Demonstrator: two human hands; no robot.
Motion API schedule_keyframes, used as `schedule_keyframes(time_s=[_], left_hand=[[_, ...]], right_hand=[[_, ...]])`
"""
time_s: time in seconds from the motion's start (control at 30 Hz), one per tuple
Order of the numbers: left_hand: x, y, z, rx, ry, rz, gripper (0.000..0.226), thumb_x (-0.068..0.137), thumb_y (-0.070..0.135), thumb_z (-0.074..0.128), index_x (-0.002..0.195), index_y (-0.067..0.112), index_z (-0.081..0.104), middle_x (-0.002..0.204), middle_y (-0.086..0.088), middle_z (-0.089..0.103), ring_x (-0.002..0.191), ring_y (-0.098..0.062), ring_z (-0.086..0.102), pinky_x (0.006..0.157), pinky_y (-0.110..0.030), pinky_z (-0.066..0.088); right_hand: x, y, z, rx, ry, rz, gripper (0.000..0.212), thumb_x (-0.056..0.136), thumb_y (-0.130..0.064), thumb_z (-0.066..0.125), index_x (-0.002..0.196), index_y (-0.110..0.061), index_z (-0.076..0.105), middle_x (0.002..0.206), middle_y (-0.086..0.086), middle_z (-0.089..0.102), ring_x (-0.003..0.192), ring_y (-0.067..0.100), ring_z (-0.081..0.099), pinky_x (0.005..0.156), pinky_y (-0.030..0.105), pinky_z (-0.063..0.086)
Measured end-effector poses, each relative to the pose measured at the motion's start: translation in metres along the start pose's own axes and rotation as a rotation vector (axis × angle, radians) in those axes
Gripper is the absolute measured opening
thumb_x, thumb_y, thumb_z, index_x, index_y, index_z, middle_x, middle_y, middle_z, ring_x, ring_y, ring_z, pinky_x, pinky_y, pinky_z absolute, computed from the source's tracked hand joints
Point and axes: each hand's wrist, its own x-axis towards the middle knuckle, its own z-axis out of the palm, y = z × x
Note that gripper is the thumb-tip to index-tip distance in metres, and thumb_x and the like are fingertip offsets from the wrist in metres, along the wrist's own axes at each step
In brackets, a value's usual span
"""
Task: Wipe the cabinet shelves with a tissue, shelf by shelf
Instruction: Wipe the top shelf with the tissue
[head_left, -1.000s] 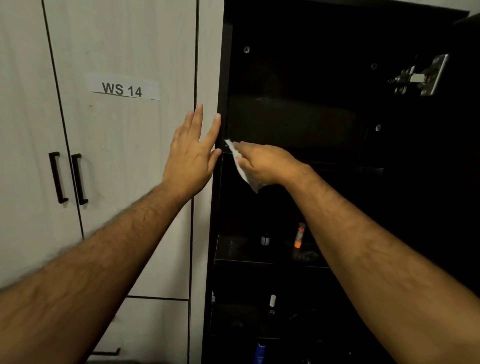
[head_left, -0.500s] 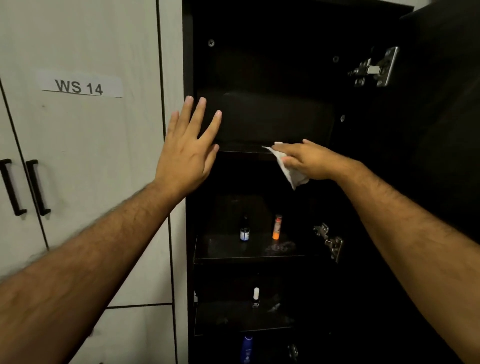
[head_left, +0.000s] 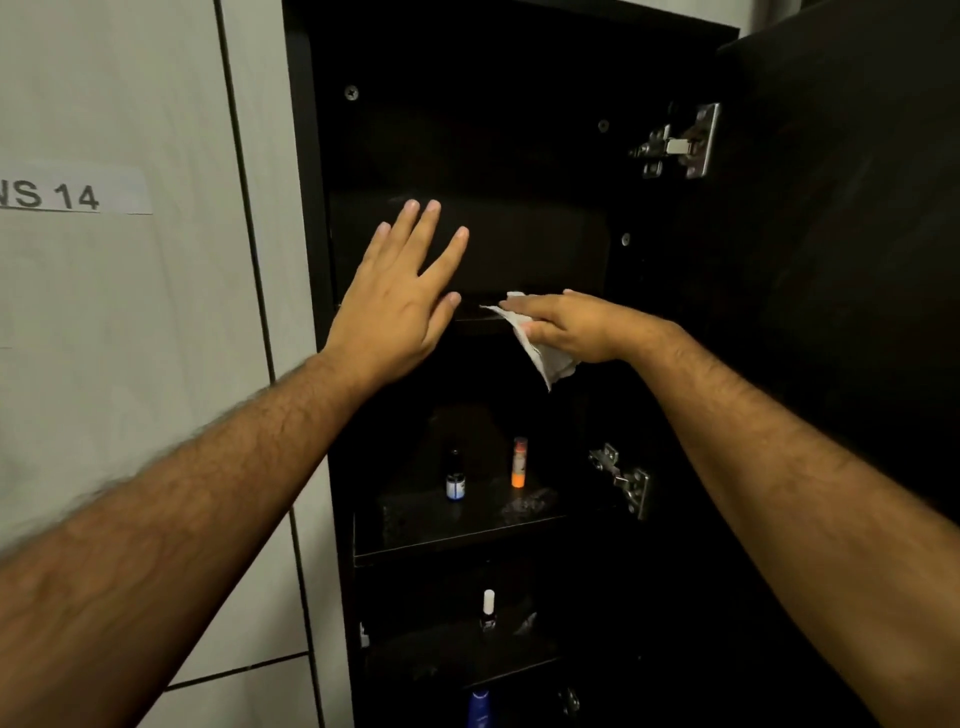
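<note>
White and crumpled, the paper tissue (head_left: 540, 349) lies under your right hand (head_left: 574, 328), its long axis running from a thin corner that points left along the front edge of the dark upper shelf (head_left: 478, 312) down to a bunched end hanging below your palm, off the shelf's edge. Around it stands a tall black cabinet (head_left: 311, 171) with its dark door (head_left: 841, 208) swung open beyond your right forearm, a metal hinge (head_left: 675, 143) above that hand and a second metal hinge (head_left: 623, 480) below it. To the left of your left hand (head_left: 400, 306) is a pale wood-grain cupboard front (head_left: 130, 322) carrying a white printed label (head_left: 72, 192). Below both hands, a lower shelf (head_left: 447, 535) bears a small dark bottle with a blue-and-white label (head_left: 455, 478) and, just beside it to the right, an orange-based stick (head_left: 519, 462); beneath that stands a little bottle with a white cap (head_left: 488, 610), and a blue bottle top (head_left: 479, 709) shows at the bottom edge. Your right hand is laid flat, fingers straight and pointing left, pressing the tissue onto the shelf edge; whether the thumb pinches it is hidden. Your left hand is raised with its back to you, fingers straight and spread upward, its thumb tip near the tissue's corner; whether it touches the cabinet you cannot tell.
</note>
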Motion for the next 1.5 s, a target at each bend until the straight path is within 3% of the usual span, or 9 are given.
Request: schedule_keyframes(time_s=[0.23,0.33,0.53,0.67,0.83,1.1,1.27,1.4,1.5], left_hand=[[0.011,-0.002,0.007,-0.065,-0.012,0.033,0.062,0.101,0.043,0.036,0.154,0.019,0.016,0.162,-0.015,0.007,0.15,-0.028,0.001,0.121,-0.043,0.003],[0.015,0.001,0.01,-0.105,-0.011,0.027,0.062,0.101,0.046,0.034,0.154,0.02,0.015,0.162,-0.014,0.007,0.15,-0.027,0.0,0.121,-0.041,0.002],[0.027,0.011,0.013,-0.159,0.005,0.04,0.061,0.101,0.047,0.033,0.154,0.019,0.019,0.161,-0.014,0.01,0.15,-0.026,0.002,0.119,-0.039,0.002],[0.029,0.01,0.016,-0.178,0.002,0.039,0.063,0.101,0.049,0.031,0.154,0.02,0.017,0.162,-0.012,0.009,0.15,-0.024,0.001,0.119,-0.038,0.0],[0.03,0.01,0.018,-0.204,-0.009,0.04,0.063,0.1,0.049,0.031,0.154,0.02,0.015,0.162,-0.011,0.008,0.15,-0.023,0.0,0.119,-0.038,0.0],[0.032,0.01,0.019,-0.222,0.002,0.025,0.063,0.1,0.049,0.034,0.154,0.021,0.016,0.162,-0.01,0.01,0.15,-0.022,0.001,0.118,-0.036,-0.001],[0.031,0.01,0.019,-0.241,-0.006,0.028,0.063,0.1,0.049,0.034,0.154,0.02,0.017,0.162,-0.01,0.011,0.15,-0.022,0.002,0.119,-0.037,0.0],[0.033,0.011,0.019,-0.256,-0.007,0.013,0.063,0.1,0.049,0.034,0.154,0.02,0.017,0.162,-0.009,0.012,0.15,-0.022,0.003,0.119,-0.036,-0.001],[0.033,0.009,0.018,-0.267,-0.024,0.003,0.063,0.1,0.05,0.034,0.154,0.021,0.017,0.162,-0.008,0.013,0.15,-0.021,0.003,0.119,-0.036,0.0]], right_hand=[[-0.025,0.022,-0.039,-0.072,-0.152,0.411,0.047,0.103,-0.022,0.042,0.148,-0.034,0.035,0.152,0.005,0.038,0.132,0.028,0.043,0.108,0.044,0.037],[-0.016,0.005,-0.026,-0.104,-0.044,0.449,0.043,0.099,-0.013,0.044,0.14,-0.025,0.048,0.138,0.006,0.052,0.119,0.026,0.053,0.102,0.042,0.044],[-0.01,-0.014,0.041,-0.051,0.539,0.21,0.056,0.081,0.004,0.045,0.135,-0.008,0.051,0.138,0.007,0.053,0.134,0.022,0.042,0.119,0.043,0.013],[-0.016,-0.002,0.072,0.026,0.847,0.321,0.054,0.086,0.005,0.041,0.139,-0.006,0.039,0.15,0.01,0.037,0.144,0.022,0.027,0.122,0.044,0.011],[-0.01,-0.009,0.078,0.228,0.873,0.563,0.086,0.083,0.015,0.04,0.154,-0.005,-0.003,0.164,0.01,-0.007,0.15,0.021,-0.013,0.123,0.038,0.0],[-0.002,-0.036,0.089,0.431,0.963,0.732,0.085,0.086,0.014,0.038,0.154,-0.004,-0.009,0.162,0.009,-0.016,0.15,0.021,-0.013,0.108,0.019,0.001],[-0.01,-0.038,0.076,0.464,0.937,0.752,0.077,0.087,0.013,0.04,0.154,-0.002,0.005,0.163,0.014,0.002,0.151,0.026,0.002,0.115,0.024,0.012],[-0.009,-0.035,0.071,0.221,1.012,0.566,0.04,0.1,-0.012,0.036,0.137,0.001,0.045,0.148,0.015,0.04,0.143,0.024,0.03,0.117,0.038,0.03],[-0.006,-0.029,0.042,-0.038,0.712,0.487,0.048,0.103,-0.03,0.024,0.11,-0.009,0.066,0.114,0.009,0.067,0.118,0.024,0.056,0.11,0.044,0.033]])
